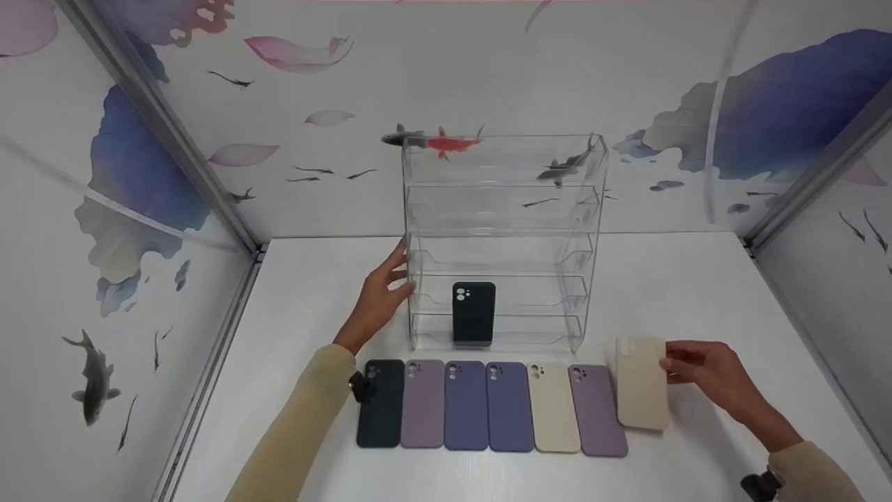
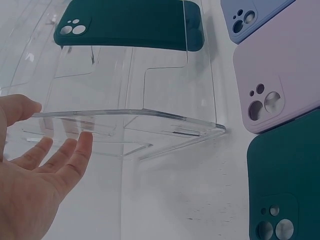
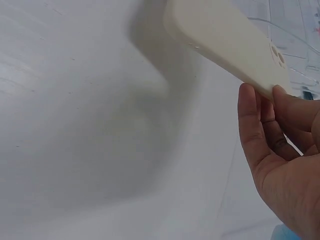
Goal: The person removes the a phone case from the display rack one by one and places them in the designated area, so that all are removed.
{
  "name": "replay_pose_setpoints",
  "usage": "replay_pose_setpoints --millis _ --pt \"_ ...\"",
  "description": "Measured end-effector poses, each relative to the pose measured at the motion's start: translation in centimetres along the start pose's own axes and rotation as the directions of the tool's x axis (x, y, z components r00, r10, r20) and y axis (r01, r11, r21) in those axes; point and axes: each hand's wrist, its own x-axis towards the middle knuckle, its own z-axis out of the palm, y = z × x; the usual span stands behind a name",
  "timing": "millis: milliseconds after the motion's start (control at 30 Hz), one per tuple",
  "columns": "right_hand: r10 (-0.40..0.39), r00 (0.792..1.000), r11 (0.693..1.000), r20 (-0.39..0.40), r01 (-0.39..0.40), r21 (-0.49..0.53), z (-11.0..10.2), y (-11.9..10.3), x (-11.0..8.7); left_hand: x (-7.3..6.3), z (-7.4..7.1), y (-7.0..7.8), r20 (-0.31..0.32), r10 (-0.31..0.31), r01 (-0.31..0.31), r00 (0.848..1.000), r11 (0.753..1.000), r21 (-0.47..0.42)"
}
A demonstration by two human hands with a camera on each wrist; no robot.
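Observation:
A cream phone case [image 1: 642, 383] is pinched along its right edge between the thumb and fingers of my right hand [image 1: 714, 376]. In the right wrist view the case [image 3: 225, 37] is lifted off the table, its shadow below. My left hand [image 1: 376, 300] grips the left side panel of a clear acrylic tiered rack [image 1: 502, 233]. The left wrist view has the thumb on one side of that panel and the fingers [image 2: 75, 160] on the other. Upright on the rack's lowest tier stands a dark green phone case [image 1: 474, 314], its camera cutouts at the top.
Before the rack, several phone cases lie in a row: a dark green case [image 1: 380, 404], purple ones such as the mauve case [image 1: 599, 411], blue-violet ones, and another cream case [image 1: 555, 408]. The held case overlaps the row's right end. Printed panels [image 1: 488, 63] enclose the white table [image 1: 306, 279].

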Motion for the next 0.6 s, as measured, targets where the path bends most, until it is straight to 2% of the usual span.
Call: replay_pose_setpoints --millis 300,433,600 --pt "0.01 0.999 0.999 0.052 -0.013 0.053 -0.4 0.9 -0.2 0.2 0.0 -0.1 0.009 0.014 -0.014 1.0 1.0 -0.018" --pt "0.025 0.998 0.999 0.066 -0.027 0.025 -0.3 1.2 -0.4 0.2 0.1 -0.2 0.002 0.003 -0.003 1.0 1.0 0.009" --pt "0.054 0.996 0.999 0.074 -0.054 0.003 0.0 1.7 -0.5 0.2 0.0 -0.1 0.004 -0.009 0.009 1.0 1.0 -0.003"
